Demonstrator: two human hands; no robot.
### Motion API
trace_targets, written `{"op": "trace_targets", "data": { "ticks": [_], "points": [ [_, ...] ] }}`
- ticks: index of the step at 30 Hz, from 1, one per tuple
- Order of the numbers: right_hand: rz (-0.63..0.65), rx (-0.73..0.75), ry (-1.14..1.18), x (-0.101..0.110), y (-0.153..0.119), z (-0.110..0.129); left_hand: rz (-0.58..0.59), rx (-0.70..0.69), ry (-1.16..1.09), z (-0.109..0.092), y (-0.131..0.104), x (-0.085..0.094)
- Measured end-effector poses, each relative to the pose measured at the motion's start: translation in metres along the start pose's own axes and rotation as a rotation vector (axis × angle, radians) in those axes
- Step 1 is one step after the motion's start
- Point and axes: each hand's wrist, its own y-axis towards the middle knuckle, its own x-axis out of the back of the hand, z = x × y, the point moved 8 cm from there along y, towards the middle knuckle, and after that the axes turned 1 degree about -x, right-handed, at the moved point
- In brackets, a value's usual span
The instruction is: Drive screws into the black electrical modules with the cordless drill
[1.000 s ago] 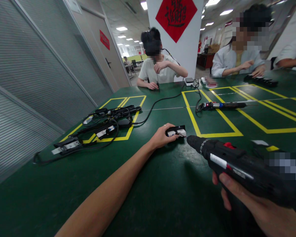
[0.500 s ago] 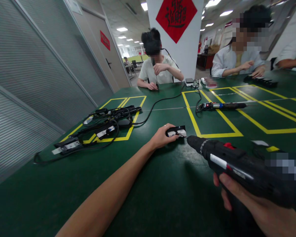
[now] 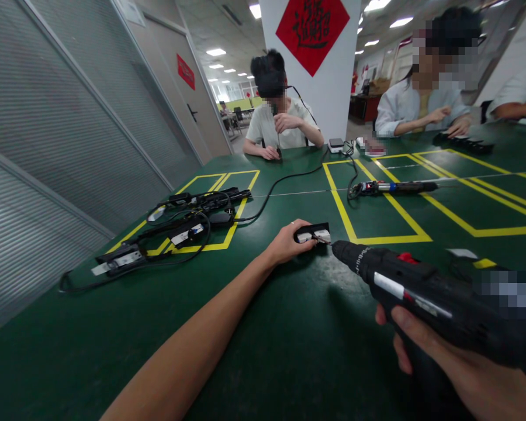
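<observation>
My left hand is wrapped round one end of a small black housing with white parts inside, holding it on the green table. My right hand grips the handle of a black cordless drill with a red switch on top. The drill points left, and its thin bit reaches the white parts of the housing. Whether the tip sits in a screw is too small to tell. My left fingers partly cover the housing.
Black cabled units lie at the left inside yellow tape lines. An electric screwdriver lies beyond the drill, with a black cable across the table. Two people work opposite, and a third person's arm shows at far right.
Almost nothing differs. Both hands, the drill and the housing keep their places, and the view has shifted very slightly.
</observation>
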Motion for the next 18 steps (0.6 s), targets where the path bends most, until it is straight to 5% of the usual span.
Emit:
{"op": "trace_targets", "data": {
  "ticks": [8, 14, 18],
  "points": [
    [-0.249, 0.153, -0.004, 0.006, -0.002, 0.050, 0.015, 0.016, -0.017, 0.003, 0.000, -0.001],
    [-0.228, 0.142, 0.018, 0.007, -0.008, 0.046, 0.019, 0.005, -0.015, 0.001, -0.001, 0.000],
    [-0.064, 0.097, 0.038, 0.002, -0.008, 0.038, 0.034, 0.008, -0.011, 0.001, -0.001, -0.001]
  ]
}}
